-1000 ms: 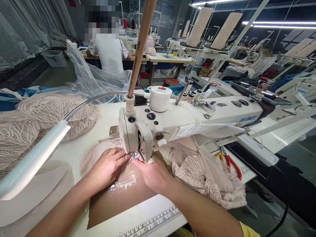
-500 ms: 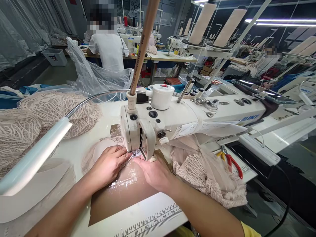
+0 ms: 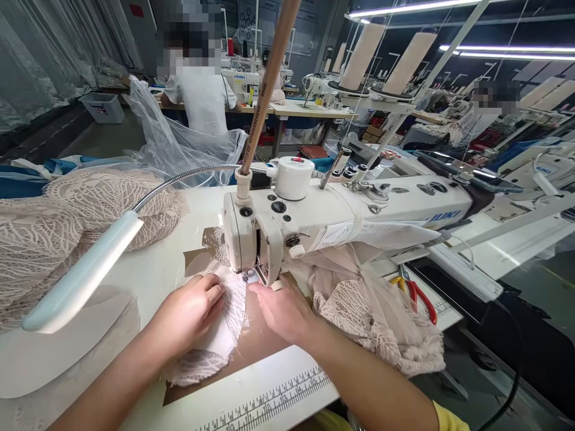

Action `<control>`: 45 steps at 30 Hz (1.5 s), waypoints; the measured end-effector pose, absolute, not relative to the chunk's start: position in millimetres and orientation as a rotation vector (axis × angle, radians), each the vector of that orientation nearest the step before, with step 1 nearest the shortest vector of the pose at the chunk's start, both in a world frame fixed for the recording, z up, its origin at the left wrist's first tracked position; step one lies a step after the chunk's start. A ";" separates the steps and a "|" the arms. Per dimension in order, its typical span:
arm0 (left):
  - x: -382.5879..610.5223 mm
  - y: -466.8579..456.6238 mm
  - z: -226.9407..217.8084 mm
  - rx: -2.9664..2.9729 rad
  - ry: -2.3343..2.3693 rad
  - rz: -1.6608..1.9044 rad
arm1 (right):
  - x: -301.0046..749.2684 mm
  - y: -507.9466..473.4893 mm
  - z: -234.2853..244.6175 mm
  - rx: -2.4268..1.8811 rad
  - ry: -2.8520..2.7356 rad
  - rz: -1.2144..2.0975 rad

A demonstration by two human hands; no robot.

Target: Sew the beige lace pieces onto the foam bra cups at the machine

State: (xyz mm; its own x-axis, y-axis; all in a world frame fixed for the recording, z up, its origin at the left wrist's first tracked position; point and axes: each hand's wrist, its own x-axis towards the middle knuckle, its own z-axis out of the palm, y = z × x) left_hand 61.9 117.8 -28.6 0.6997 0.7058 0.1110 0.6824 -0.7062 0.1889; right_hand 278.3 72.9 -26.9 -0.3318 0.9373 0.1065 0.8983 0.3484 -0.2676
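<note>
A white sewing machine (image 3: 323, 221) stands on the white table (image 3: 171, 269), its needle end facing me. Under the needle lies a pale lace piece (image 3: 224, 326) that spreads toward me over a brown sheet (image 3: 260, 341). My left hand (image 3: 186, 314) rests on top of this lace, fingers curled and pressing it down left of the needle. My right hand (image 3: 281, 311) lies just right of the needle, fingertips pressed on the lace edge by the presser foot.
A heap of beige lace (image 3: 67, 221) fills the left side, more lace (image 3: 377, 323) hangs at the right. A white gooseneck lamp (image 3: 85, 272) crosses in front left. Red-handled scissors (image 3: 417, 296) lie right of the machine. A ruler strip (image 3: 269, 404) edges the table. Other people sit behind.
The lace piece has come from behind the needle toward me and now covers the clear plastic. My left hand has drawn back toward me with it; my right hand stays by the needle.
</note>
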 end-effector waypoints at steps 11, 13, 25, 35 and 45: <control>78.8 107.9 -27.9 2.871 0.852 0.344 | 280.4 70.9 -28.4 -1.621 -2.382 0.208; 78.9 107.4 -28.4 2.883 0.845 0.311 | 279.7 69.8 -27.4 -1.560 -2.430 0.222; 81.9 113.0 -32.2 2.912 0.930 0.289 | 273.2 72.2 -28.4 -1.654 -2.465 0.171; 75.1 114.9 -29.7 2.915 0.890 0.452 | 281.7 63.0 -29.7 -1.439 -2.511 0.294; 79.4 112.8 -32.1 2.964 0.816 0.364 | 276.6 64.2 -29.4 -1.565 -2.507 0.214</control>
